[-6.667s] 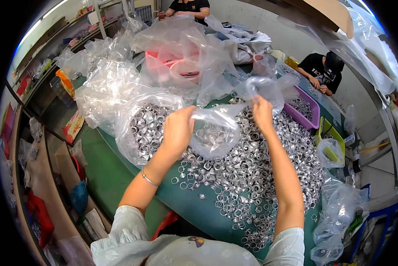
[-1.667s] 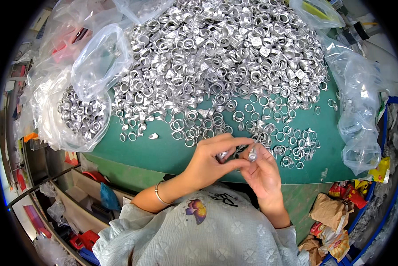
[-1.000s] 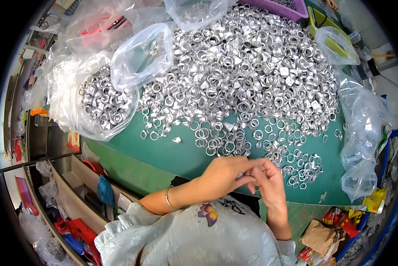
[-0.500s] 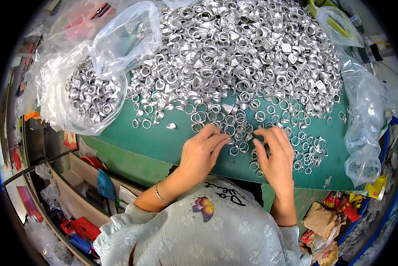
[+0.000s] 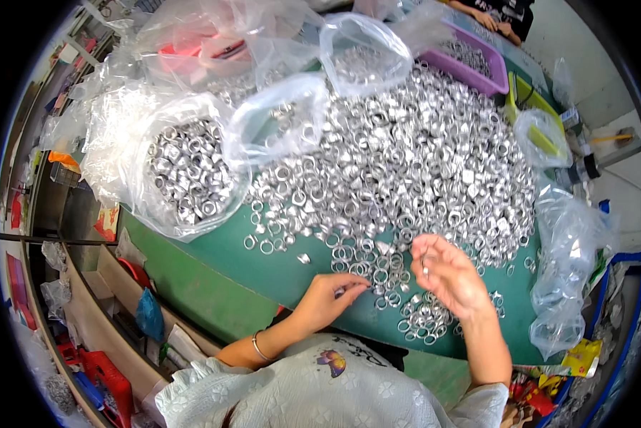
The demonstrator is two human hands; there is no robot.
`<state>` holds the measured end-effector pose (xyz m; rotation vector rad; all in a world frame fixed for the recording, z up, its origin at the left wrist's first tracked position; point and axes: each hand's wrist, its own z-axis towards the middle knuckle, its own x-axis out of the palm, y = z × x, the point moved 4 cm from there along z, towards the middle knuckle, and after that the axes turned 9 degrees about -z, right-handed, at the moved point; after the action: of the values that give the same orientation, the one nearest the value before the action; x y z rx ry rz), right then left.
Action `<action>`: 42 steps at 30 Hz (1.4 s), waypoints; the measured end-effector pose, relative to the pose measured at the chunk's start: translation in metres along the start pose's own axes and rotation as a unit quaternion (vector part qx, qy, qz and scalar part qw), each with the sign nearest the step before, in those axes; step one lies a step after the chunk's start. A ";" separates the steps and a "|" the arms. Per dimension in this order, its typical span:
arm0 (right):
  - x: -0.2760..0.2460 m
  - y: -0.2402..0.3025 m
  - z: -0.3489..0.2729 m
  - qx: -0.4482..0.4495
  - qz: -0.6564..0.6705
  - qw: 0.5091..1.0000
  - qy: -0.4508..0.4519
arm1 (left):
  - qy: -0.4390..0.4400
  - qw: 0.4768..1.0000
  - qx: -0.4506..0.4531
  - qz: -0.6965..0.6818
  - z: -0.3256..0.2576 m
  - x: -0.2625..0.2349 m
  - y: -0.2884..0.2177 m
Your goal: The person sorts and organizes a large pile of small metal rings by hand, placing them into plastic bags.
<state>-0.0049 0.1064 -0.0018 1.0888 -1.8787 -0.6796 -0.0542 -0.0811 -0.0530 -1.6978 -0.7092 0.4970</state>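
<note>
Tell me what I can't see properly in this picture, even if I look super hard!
All in the head view:
Shape of the silvery piece in the left hand: mostly hidden by that hand.
Pattern on the small ring in the right hand: too small.
Co-worker's head: cut off by the top edge.
Inside of the pink container: covered by cloudy plastic.
Bottom of the ring pile: hidden under other rings.

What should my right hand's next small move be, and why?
I'd probably lower the right hand and set its ring on the small pile of rings: the hand seems to pinch that ring, and the pile lies close by.
</note>
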 end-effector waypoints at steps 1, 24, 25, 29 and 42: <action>0.004 0.015 0.013 0.003 0.025 0.999 -0.022 | -0.013 1.000 0.020 -0.006 0.000 -0.001 -0.002; 0.091 0.152 0.204 -0.404 -0.769 0.426 -0.253 | -0.132 0.971 0.187 0.066 0.048 -0.076 -0.058; 0.094 0.153 0.208 -0.405 -0.776 0.415 -0.247 | -0.127 0.971 0.189 0.066 0.050 -0.072 -0.056; 0.088 0.153 0.239 -0.374 -0.798 0.412 -0.233 | -0.114 0.970 0.198 0.081 0.052 -0.069 -0.061; 0.105 0.217 0.195 -0.554 -0.695 0.338 -0.309 | -0.296 0.931 0.194 0.091 -0.010 -0.097 -0.013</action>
<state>-0.2934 0.1250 0.1093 1.1312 0.2219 -3.0024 -0.1203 -0.1528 -0.0425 -1.2398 -0.8133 1.2293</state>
